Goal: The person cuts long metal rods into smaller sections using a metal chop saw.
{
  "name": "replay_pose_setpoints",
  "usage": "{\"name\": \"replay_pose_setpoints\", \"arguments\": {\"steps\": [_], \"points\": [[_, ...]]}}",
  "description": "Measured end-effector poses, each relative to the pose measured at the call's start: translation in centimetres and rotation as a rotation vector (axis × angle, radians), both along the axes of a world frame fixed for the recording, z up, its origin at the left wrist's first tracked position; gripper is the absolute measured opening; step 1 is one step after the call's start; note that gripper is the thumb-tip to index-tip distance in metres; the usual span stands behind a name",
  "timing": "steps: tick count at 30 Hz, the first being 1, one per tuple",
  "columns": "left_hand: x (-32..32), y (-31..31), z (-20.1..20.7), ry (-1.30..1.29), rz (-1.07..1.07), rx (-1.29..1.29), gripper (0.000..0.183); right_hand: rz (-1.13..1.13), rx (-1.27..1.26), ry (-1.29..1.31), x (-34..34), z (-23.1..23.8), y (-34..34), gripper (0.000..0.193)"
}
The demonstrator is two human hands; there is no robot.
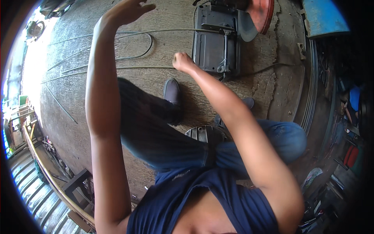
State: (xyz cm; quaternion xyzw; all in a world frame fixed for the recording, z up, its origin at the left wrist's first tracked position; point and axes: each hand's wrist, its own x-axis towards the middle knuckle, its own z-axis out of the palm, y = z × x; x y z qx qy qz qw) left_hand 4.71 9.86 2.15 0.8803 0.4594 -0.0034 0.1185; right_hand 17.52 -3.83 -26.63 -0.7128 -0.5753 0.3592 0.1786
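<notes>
My left hand [130, 11] is raised at the top of the view, its fingers apart and nothing seen in them. My right hand [182, 62] is closed in a fist just left of a cut-off saw's grey metal base [212, 46]. A long thin rod [146, 67] meets the fist's lower left side; whether the fingers grip it is hidden. Another thin rod [167, 30] runs to the clamp [226, 46] on the saw base. The saw's red round guard [263, 13] shows at the top edge, above a grey curved plate [247, 26].
Curved lengths of rod [150, 45] lie on the worn floor at left. My shoe [172, 91] is close below the fist. A round metal part [202, 132] sits between my legs. At right are a blue panel [325, 17] and long bars [310, 89]; a bamboo rail [46, 169] is lower left.
</notes>
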Motion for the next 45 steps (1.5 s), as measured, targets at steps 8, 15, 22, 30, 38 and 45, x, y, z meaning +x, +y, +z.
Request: {"name": "replay_pose_setpoints", "arguments": {"steps": [8,15,22,30,38,45], "points": [[0.8,0.3,-0.1,0.14,0.088,-0.054,0.061,-0.03,0.11,-0.54,2.0,-3.2,14.8,0.026],[1.9,0.4,-0.9,0.158,0.114,-0.15,0.058,0.269,-0.046,-0.562,5.1,-4.3,17.8,0.025],[1.3,0.6,-1.0,0.199,0.159,-0.136,0.058,0.37,-0.077,-0.695,3.4,-3.9,18.7,0.023],[0.0,1.3,-1.7,0.135,0.121,-0.17,0.061,0.427,-0.113,-0.863,5.2,-4.7,17.4,0.024],[0.7,0.4,-1.0,0.131,0.097,-0.142,0.06,0.223,0.076,-1.002,6.6,-6.1,15.0,0.027],[0.6,0.7,-0.7,0.191,0.115,-0.12,0.058,0.447,0.171,-0.916,5.8,-4.4,15.0,0.028]]}}
